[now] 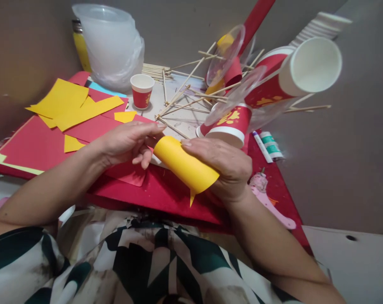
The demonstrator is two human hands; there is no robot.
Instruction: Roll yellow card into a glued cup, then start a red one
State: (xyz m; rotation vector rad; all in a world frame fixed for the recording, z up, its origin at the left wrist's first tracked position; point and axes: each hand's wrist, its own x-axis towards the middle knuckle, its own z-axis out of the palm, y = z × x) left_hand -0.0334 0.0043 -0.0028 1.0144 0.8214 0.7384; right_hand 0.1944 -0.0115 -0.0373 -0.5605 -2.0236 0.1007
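A yellow paper tube is held over the front edge of the table, tilted, with a small pointed flap hanging from its lower end. My right hand is wrapped round its right side, thumb and fingers along the top. Close to the tube's upper left end is my left hand, its fingers apart and slightly curled, with nothing seen in them. Just behind the hands stands a frame of thin wooden sticks, joined with red paper cups and clear plastic discs.
Yellow paper pieces lie on red sheets at the left. Behind are a white plastic tub and a red paper cup. At the right lie a marker, a tape roll and a pink tool.
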